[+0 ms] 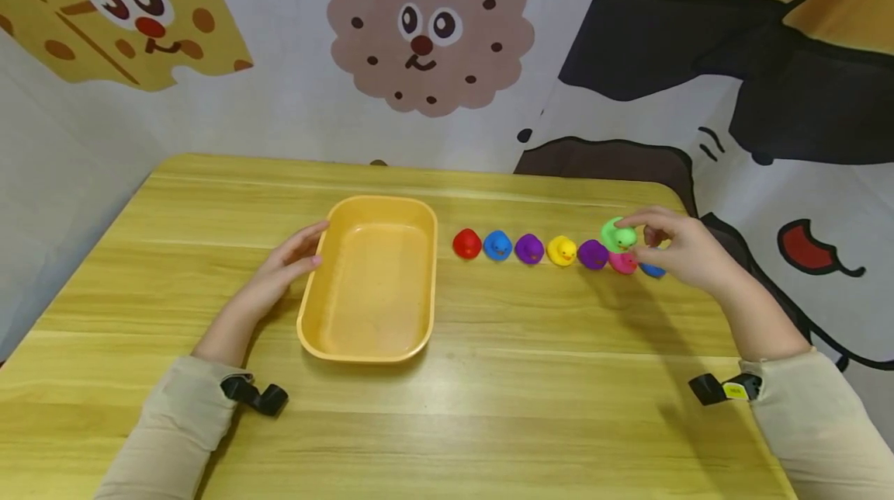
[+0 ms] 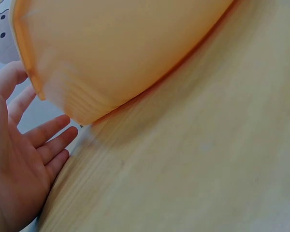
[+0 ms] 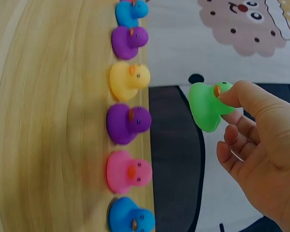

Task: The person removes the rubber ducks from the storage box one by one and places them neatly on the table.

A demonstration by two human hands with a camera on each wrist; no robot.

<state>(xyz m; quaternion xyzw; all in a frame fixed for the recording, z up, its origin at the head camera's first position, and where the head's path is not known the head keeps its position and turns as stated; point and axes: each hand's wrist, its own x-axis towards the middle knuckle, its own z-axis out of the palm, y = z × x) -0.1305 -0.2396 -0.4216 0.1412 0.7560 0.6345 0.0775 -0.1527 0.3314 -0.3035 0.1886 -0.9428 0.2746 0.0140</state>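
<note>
A green toy duck [image 1: 618, 236] is pinched between the thumb and fingers of my right hand [image 1: 687, 251], held up above the row of ducks. In the right wrist view the duck [image 3: 205, 106] shows away from the table, its head at the thumb tip. Below it stand a purple duck [image 1: 593, 255], a pink duck [image 1: 623, 263] and a blue duck [image 1: 653, 270], which the hand partly hides. My left hand [image 1: 278, 267] rests against the left side of an orange tray [image 1: 305, 321], its fingers [image 2: 50, 131] loosely extended near the rim. Nothing lies in the tray.
Between the tray and my right hand, the row continues with a red duck [image 1: 467, 244], a blue duck [image 1: 498, 245], a purple duck [image 1: 529, 249] and a yellow duck [image 1: 562, 251]. They stand on a wooden table [image 1: 531, 407]. A cartoon-printed cloth [image 1: 279, 127] hangs behind.
</note>
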